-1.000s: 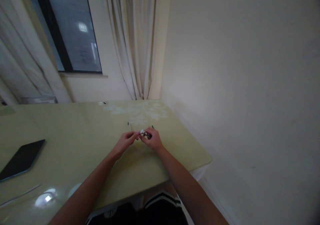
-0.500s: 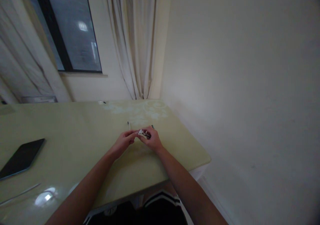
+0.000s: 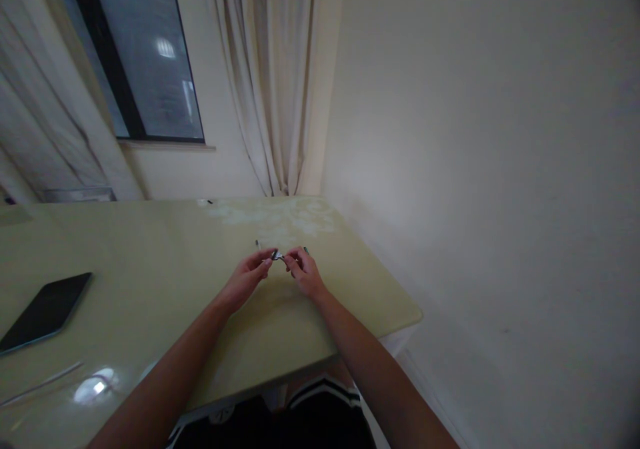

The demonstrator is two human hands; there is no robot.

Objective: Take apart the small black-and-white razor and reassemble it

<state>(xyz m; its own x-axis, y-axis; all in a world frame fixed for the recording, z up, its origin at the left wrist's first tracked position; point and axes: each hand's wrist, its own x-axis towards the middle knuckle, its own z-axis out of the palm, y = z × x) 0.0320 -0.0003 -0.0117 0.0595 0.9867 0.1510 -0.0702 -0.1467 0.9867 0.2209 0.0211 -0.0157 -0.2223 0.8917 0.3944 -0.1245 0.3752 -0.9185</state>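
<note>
Both my hands meet over the far right part of a pale yellow-green table (image 3: 150, 262). My left hand (image 3: 246, 278) and my right hand (image 3: 303, 272) pinch a tiny grey and white object (image 3: 277, 256) between their fingertips, just above the tabletop. The object is too small and dim to name. A short thin stick-like piece (image 3: 257, 243) lies on the table just behind my left fingertips, and a dark tip (image 3: 305, 250) shows behind my right hand.
A dark tablet or phone (image 3: 44, 310) lies flat at the left. A thin white strip (image 3: 43, 384) rests near the front left edge. The table's right corner (image 3: 417, 314) is close to a plain wall. Curtains (image 3: 273, 82) and a window (image 3: 145, 56) stand behind.
The hands have shifted slightly away from me and parted a little. The white bit seen between the fingers earlier now looks smaller and greyer.
</note>
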